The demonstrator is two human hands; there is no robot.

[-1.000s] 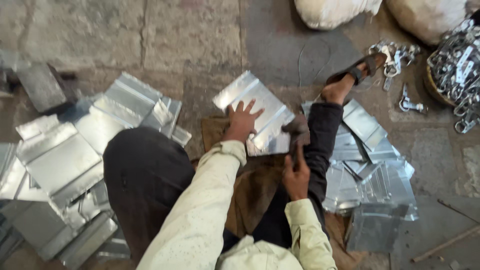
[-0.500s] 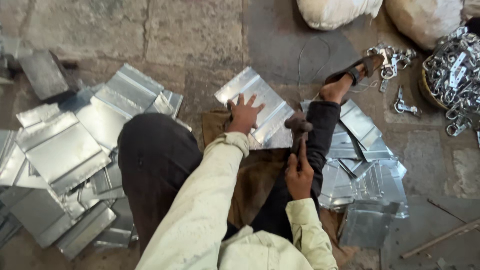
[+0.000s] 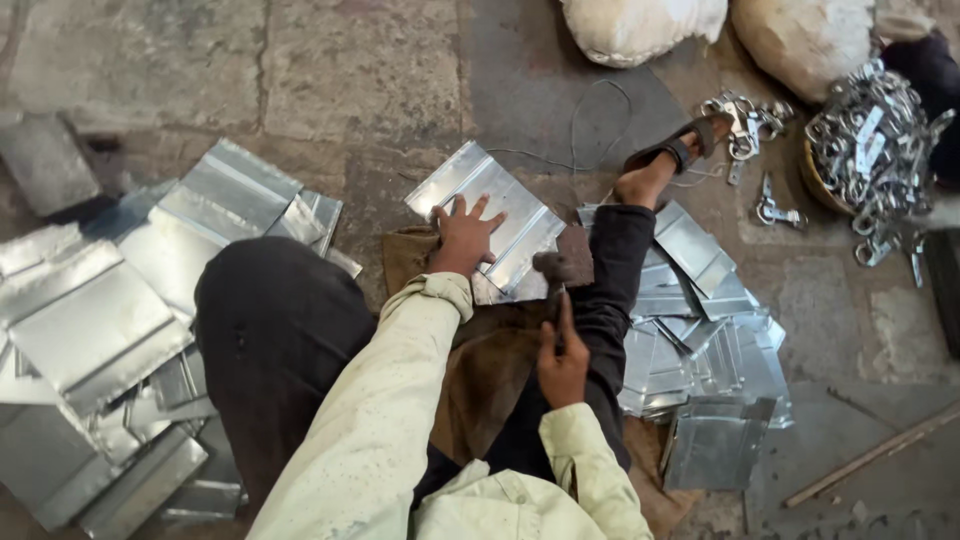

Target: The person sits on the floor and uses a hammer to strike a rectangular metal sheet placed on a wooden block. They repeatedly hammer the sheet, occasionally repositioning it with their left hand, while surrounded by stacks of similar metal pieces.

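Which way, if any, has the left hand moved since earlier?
No. The left hand stays spread on the metal sheet, equally far from the sandalled foot; the right hand grips the hammer.

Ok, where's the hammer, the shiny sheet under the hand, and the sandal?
hammer [image 3: 553, 270], head view, on its dark head.
metal sheet [image 3: 520, 215], head view, on the bare ribbed part right of the left hand.
sandal [image 3: 680, 145], head view, on the strap over the foot.

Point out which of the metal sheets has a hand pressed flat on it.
The ribbed metal sheet straight ahead, under the left hand. The piles of sheets to the left and right lie untouched.
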